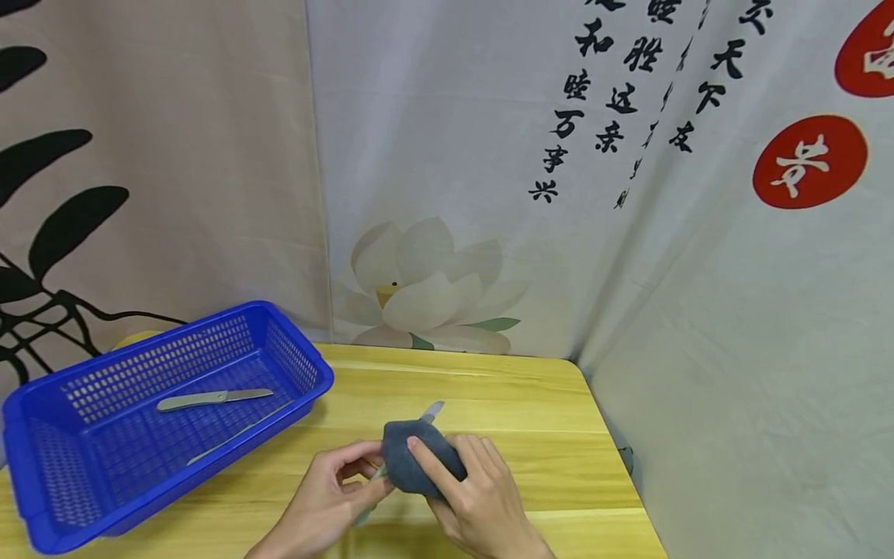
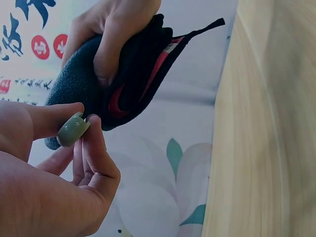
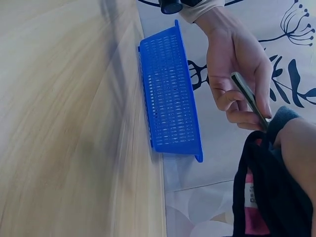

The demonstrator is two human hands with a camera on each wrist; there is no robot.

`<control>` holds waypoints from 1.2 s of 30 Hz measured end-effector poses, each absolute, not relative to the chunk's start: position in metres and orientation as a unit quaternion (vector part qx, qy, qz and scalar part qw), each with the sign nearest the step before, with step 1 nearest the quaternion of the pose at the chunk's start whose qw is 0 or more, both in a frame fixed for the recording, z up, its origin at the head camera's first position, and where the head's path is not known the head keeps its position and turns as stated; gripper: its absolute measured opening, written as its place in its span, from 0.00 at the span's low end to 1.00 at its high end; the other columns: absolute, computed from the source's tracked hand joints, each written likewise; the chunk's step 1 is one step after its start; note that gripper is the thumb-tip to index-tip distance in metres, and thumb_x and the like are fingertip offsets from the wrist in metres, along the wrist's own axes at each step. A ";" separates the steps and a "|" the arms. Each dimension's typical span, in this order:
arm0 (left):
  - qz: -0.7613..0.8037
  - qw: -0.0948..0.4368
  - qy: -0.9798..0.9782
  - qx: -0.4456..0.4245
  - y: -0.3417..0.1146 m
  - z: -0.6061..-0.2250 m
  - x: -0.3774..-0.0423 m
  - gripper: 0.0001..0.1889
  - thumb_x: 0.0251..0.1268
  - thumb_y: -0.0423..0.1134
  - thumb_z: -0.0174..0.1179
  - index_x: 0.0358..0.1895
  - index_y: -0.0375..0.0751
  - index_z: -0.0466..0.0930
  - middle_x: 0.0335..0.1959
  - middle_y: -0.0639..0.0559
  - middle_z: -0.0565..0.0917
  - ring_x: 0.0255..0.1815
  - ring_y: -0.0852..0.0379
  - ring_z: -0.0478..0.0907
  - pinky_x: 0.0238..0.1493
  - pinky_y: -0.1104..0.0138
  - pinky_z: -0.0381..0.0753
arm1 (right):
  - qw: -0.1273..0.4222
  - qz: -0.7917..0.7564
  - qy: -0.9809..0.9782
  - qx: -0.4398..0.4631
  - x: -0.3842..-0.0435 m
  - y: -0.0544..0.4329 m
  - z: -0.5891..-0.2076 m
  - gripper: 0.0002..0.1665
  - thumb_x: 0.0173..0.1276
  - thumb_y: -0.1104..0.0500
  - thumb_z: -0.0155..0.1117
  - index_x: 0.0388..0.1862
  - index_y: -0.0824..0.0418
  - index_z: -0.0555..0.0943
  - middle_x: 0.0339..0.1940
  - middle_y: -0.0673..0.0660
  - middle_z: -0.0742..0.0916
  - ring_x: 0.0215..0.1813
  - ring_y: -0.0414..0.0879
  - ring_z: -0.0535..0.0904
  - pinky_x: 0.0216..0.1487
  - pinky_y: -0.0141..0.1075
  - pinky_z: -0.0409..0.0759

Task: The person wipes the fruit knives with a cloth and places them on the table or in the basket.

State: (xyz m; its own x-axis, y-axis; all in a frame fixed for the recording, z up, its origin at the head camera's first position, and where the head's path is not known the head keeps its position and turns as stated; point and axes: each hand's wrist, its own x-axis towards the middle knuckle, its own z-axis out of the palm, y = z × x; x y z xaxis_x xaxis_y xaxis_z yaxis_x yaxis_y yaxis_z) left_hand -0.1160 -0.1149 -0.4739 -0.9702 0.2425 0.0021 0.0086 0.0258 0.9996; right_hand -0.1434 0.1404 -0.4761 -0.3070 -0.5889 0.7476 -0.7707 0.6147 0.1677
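Note:
My left hand (image 1: 328, 489) pinches the pale green handle of a small knife (image 2: 74, 130) between thumb and fingers. Its blade runs up behind a folded dark grey-blue cloth (image 1: 405, 466), and only the tip shows past the cloth's far edge in the head view. My right hand (image 1: 482, 493) grips that cloth, index finger stretched over its top, with the fabric folded against the blade. The right wrist view shows the cloth's black edging and a red strip with a white label. Most of the blade is hidden by the cloth.
On the left of the wooden table (image 1: 545, 442) stands a blue plastic basket (image 1: 317, 373). Inside it lie another knife (image 1: 216, 399) with a pale handle and a thin pale strip (image 1: 237, 435). Printed curtains (image 1: 447, 155) hang behind the table and along its right side.

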 end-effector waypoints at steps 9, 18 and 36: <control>0.680 0.088 0.720 0.103 -0.120 -0.472 -0.115 0.25 0.78 0.39 0.73 0.72 0.32 0.85 0.54 0.38 0.88 0.49 0.61 0.85 0.46 0.68 0.91 | 0.419 0.094 -0.811 0.398 -0.150 0.147 -0.472 0.29 0.94 0.47 0.44 0.81 0.50 0.82 0.45 0.57 0.87 0.41 0.48 0.79 0.42 0.39 0.77; 0.653 0.075 0.745 0.114 -0.125 -0.472 -0.115 0.22 0.79 0.41 0.73 0.69 0.38 0.89 0.49 0.44 0.89 0.45 0.62 0.85 0.34 0.70 0.80 | 0.421 0.098 -0.822 0.370 -0.162 0.157 -0.471 0.39 0.68 0.55 0.70 0.81 0.48 0.82 0.45 0.59 0.88 0.42 0.50 0.82 0.41 0.41 0.78; 0.332 -0.354 0.828 0.279 -0.141 -0.483 -0.136 0.29 0.54 0.19 0.81 0.57 0.49 0.96 0.40 0.62 0.85 0.34 0.71 0.78 0.31 0.80 0.71 | 0.419 0.074 -0.856 0.293 -0.180 0.190 -0.471 0.48 0.60 0.60 0.81 0.82 0.48 0.81 0.49 0.65 0.89 0.47 0.58 0.86 0.43 0.50 0.85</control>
